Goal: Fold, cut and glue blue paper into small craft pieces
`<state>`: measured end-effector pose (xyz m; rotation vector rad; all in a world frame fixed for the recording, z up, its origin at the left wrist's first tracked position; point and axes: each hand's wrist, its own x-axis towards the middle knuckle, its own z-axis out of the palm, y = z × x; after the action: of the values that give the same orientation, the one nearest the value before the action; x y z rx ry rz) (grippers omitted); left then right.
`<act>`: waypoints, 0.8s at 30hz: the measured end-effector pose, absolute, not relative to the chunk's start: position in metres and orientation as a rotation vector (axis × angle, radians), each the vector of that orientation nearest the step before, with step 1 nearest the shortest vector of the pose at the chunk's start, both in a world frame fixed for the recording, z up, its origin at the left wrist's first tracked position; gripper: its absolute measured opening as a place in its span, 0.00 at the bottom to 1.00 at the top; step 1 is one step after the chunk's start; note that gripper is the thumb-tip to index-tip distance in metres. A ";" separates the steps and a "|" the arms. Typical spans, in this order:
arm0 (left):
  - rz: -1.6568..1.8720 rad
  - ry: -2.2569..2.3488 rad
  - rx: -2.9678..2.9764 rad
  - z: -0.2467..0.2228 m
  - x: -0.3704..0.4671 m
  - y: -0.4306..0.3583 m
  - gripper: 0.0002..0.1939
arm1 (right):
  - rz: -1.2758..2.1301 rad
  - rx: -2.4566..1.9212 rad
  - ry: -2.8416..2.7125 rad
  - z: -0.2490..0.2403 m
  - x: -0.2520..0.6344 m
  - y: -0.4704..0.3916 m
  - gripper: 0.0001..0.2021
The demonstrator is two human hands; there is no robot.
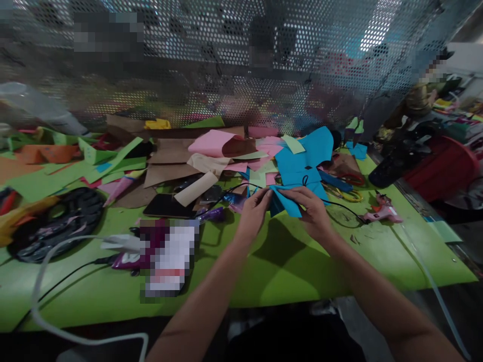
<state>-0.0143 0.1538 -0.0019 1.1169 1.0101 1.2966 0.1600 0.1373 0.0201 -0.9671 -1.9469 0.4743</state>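
Pinching blue paper [286,202], both hands [258,205] [306,203] meet, forearms reaching forward

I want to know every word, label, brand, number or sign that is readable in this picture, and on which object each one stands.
No text can be read.
Pale item at front left: pixelated, with a reddish band; any print is unreadable.
Pink tool at right: too small and blurred to tell any marking.
Blue piece in both hands: no lettering that I can make out.
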 end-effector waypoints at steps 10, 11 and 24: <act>1.347 0.882 1.167 0.015 -0.014 0.147 0.15 | 0.351 -1.008 -1.855 0.012 0.160 0.141 0.14; 1.357 0.877 1.155 0.015 -0.014 0.148 0.15 | 0.339 -1.035 -1.841 0.012 0.160 0.142 0.12; 1.429 0.804 0.983 0.011 -0.025 0.156 0.20 | 0.722 -1.031 -1.435 0.023 0.176 0.151 0.18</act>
<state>-0.0250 0.1565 0.0113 0.9827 0.8045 1.4294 0.1756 0.1512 0.0232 -1.0307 -1.4349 0.7221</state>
